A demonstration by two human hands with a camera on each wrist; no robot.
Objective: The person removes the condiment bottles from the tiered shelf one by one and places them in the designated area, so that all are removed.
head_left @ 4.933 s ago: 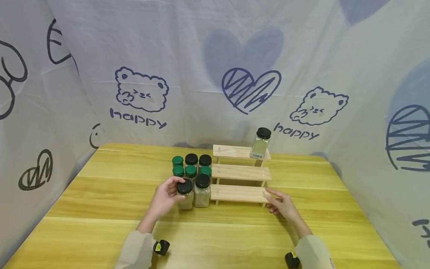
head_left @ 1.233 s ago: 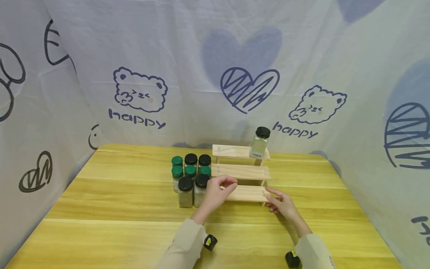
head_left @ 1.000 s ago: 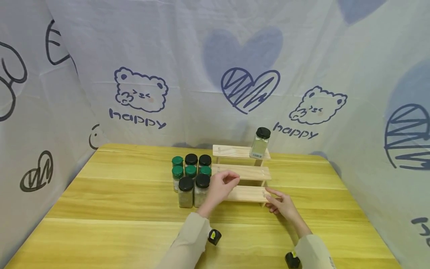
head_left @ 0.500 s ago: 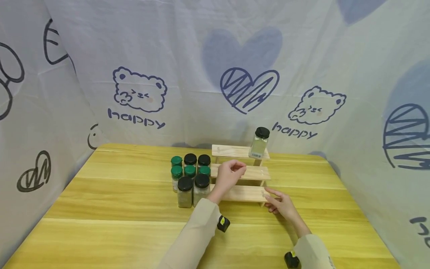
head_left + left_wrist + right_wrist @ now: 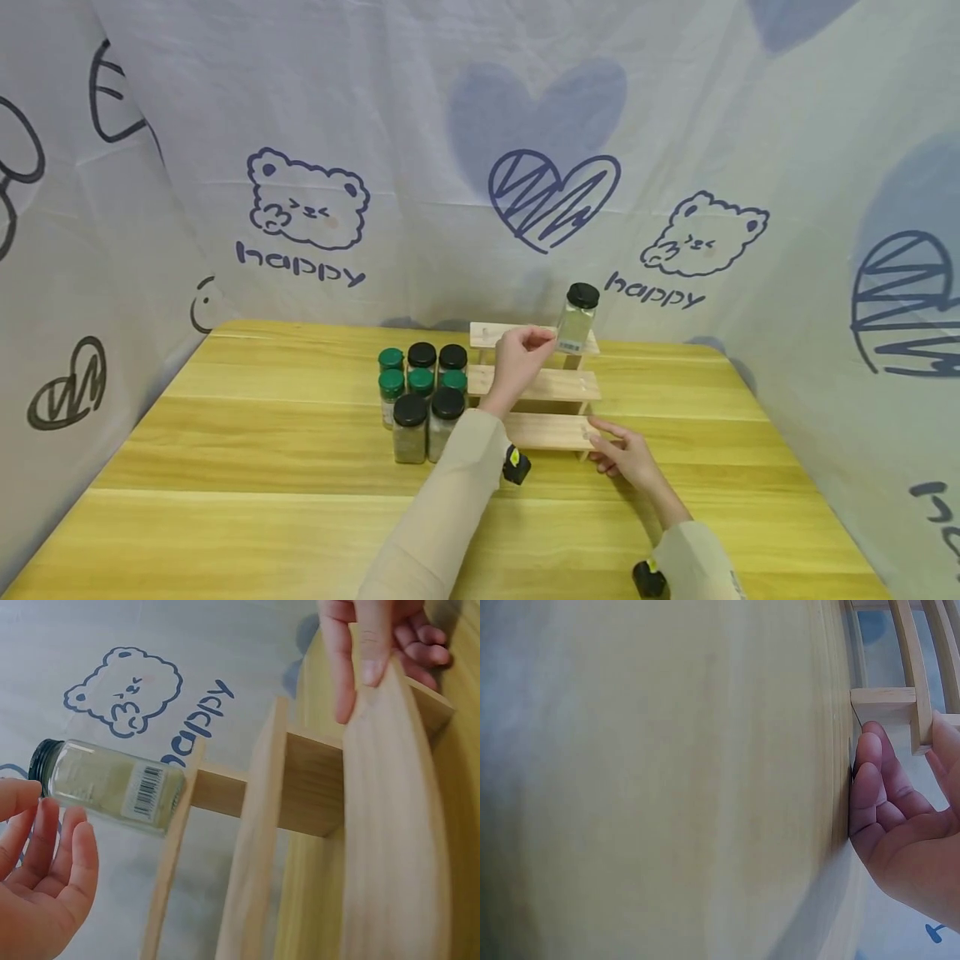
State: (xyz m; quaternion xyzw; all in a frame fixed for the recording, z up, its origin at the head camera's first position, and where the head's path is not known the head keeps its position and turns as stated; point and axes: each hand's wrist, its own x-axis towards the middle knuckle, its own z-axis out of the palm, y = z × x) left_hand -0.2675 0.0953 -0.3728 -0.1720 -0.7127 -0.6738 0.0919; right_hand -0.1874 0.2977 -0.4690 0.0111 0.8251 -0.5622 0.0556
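A clear jar with a black lid (image 5: 576,321) and pale contents stands at the right end of the top step of a three-step wooden rack (image 5: 536,431). My left hand (image 5: 519,365) is just left of that jar. In the left wrist view, the fingers of my left hand (image 5: 49,889) are loosely bent and spread near the lid, not wrapped round it. At the lowest step's right end, my right hand (image 5: 628,457) holds the rack, thumb and forefinger on the board; the other fingers are curled beside its leg (image 5: 885,705).
Left of the rack stands a tight group of jars, some with green lids (image 5: 391,383), some with black lids (image 5: 410,410). All rest on a wooden table (image 5: 262,500). A printed cloth (image 5: 420,125) hangs behind and at both sides.
Earlier my left hand was at the front left black-lidded jar; it has since left it and moved right and up to the top step's jar. My right hand has stayed at the rack.
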